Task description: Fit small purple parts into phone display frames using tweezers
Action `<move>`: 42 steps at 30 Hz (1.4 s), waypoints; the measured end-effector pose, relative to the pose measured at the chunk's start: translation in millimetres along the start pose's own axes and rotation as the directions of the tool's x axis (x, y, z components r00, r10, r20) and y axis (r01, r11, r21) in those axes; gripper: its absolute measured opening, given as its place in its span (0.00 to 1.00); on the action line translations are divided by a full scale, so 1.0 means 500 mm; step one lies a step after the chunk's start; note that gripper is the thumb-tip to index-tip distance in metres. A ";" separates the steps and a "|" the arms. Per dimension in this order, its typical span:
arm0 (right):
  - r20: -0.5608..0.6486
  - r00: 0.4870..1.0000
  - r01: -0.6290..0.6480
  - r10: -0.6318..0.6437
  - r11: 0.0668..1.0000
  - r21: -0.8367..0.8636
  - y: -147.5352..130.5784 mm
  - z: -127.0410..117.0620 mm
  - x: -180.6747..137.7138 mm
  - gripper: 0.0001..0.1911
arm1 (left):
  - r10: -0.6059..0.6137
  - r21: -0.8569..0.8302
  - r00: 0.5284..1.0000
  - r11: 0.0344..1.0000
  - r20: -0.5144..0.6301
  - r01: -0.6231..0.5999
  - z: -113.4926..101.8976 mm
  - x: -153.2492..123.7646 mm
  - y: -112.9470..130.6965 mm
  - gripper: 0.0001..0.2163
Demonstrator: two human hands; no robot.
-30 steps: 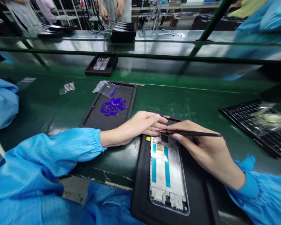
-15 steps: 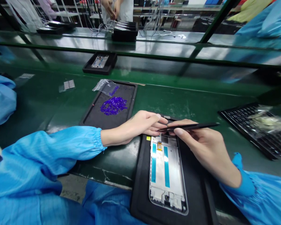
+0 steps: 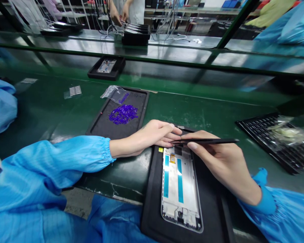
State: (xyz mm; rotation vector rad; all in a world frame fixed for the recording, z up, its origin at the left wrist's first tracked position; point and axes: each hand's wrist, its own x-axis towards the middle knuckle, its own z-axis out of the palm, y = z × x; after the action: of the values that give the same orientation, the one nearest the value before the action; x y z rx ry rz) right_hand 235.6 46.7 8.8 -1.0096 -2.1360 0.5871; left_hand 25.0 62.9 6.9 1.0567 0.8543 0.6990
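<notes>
Black tweezers (image 3: 212, 140) lie level in my right hand (image 3: 224, 160), pinched between thumb and fingers. Their tips point left and reach the fingers of my left hand (image 3: 155, 134). That hand is stretched out with its palm turned partly up; whether a tiny part rests on its fingers I cannot make out. Below both hands a silver phone frame (image 3: 172, 184) lies inner side up, with two blue strips and a small orange flex piece. It rests on a black tray (image 3: 154, 202), and my hands hide its top end.
Left of my hands, a dark tray (image 3: 101, 126) bears a pile of small purple pieces (image 3: 123, 114) and a clear bag (image 3: 114, 93). Another tray (image 3: 120, 67) with a phone frame stands farther back. A black gridded tray (image 3: 266, 135) is at right. Co-workers' sleeves and hands show around.
My right hand has shifted slightly, and the tweezers' rear end has dropped a little so they lie flatter. My left hand and the phone frame stay put.
</notes>
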 end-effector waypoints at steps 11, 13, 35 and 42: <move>-0.041 0.978 -0.190 0.205 0.954 0.231 0.002 0.003 0.002 0.06 | 0.020 -0.044 1.000 0.999 0.025 -0.019 0.000 -0.002 0.001 0.16; -0.045 0.922 -0.319 0.384 0.822 0.471 0.004 0.002 0.006 0.07 | 0.048 -0.096 0.999 0.994 0.021 -0.046 0.000 0.000 -0.004 0.15; -0.165 0.878 -0.293 0.450 0.776 0.558 0.005 0.004 -0.001 0.11 | 0.070 -0.127 0.989 0.990 0.128 -0.053 -0.015 0.008 -0.010 0.18; -0.093 0.854 -0.360 0.511 0.711 0.604 -0.002 0.002 0.005 0.13 | 0.181 0.193 0.981 0.962 0.070 -0.191 -0.014 0.015 -0.019 0.16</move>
State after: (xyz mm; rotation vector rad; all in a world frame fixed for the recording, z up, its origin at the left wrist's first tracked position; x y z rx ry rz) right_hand 233.2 48.0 9.8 -1.1656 -1.3406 1.1784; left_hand 23.5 68.9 -5.5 1.3430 0.7984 0.7510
